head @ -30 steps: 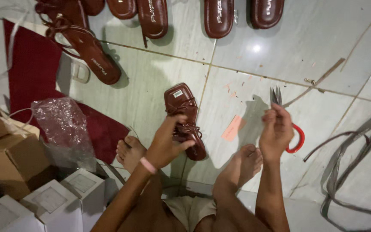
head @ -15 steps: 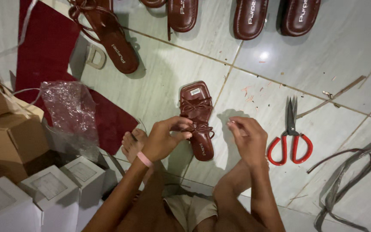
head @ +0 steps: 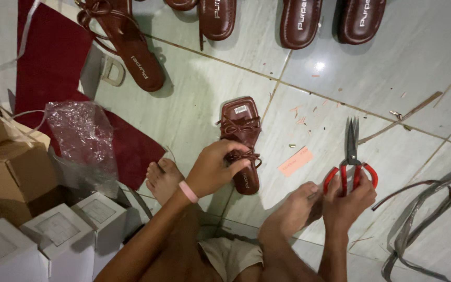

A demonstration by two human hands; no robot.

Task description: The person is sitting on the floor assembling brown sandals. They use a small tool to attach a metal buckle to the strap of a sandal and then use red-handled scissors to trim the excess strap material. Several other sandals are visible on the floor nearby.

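A dark brown strappy sandal lies on the tiled floor in front of me, toe pointing away. My left hand, with a pink band at the wrist, grips its straps near the heel end. My right hand is closed over the handles of red-handled scissors, whose blades lie flat on the floor and point away. My bare left foot and right foot rest on the tiles between the two hands.
More brown sandals line the top edge. A dark red mat, crumpled clear plastic, cardboard boxes and white boxes crowd the left. Grey straps trail at right. An orange label lies by the sandal.
My right hand left the sandal, moved right, and closed on the scissors that lay on the floor. My left hand stays on the sandal.
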